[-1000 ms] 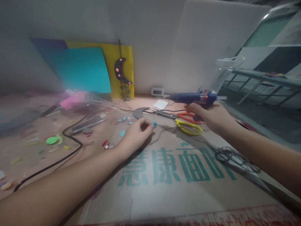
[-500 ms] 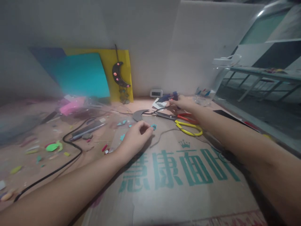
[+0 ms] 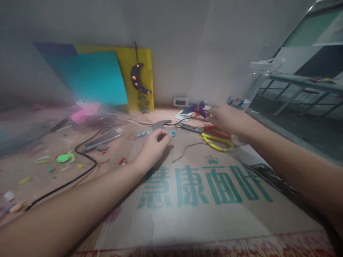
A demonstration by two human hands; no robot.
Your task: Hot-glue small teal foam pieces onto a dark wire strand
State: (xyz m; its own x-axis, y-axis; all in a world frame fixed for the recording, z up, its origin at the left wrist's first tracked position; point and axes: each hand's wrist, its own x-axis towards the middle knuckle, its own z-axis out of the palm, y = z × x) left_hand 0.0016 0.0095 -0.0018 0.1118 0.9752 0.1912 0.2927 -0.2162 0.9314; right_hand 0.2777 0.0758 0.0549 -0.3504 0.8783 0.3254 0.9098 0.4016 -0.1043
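My left hand (image 3: 158, 142) is closed in a pinch on a small teal flower-shaped piece (image 3: 173, 133), held just above the cardboard. Behind its knuckles lies a grey crescent-shaped piece (image 3: 160, 124), partly hidden. A few other teal bits (image 3: 141, 134) sit to the left of it. My right hand (image 3: 221, 116) hovers just right of a dark blue glue gun (image 3: 195, 108) with a small red light, its fingers loosely apart and holding nothing I can see. The glue gun lies on a white scrap of paper. Scissors (image 3: 217, 142) with red and yellow handles lie below my right hand.
Printed cardboard (image 3: 187, 225) covers the table in front. A black cable (image 3: 61, 185) winds among coloured scraps on the left. Tangled dark cord (image 3: 268, 175) lies at right. A small white digital clock (image 3: 180, 102) and a decorated hanging moon (image 3: 138, 80) stand at the back.
My right hand has let go of the glue gun and drawn back to the right. My left hand still pinches the teal piece. The view has shifted slightly.
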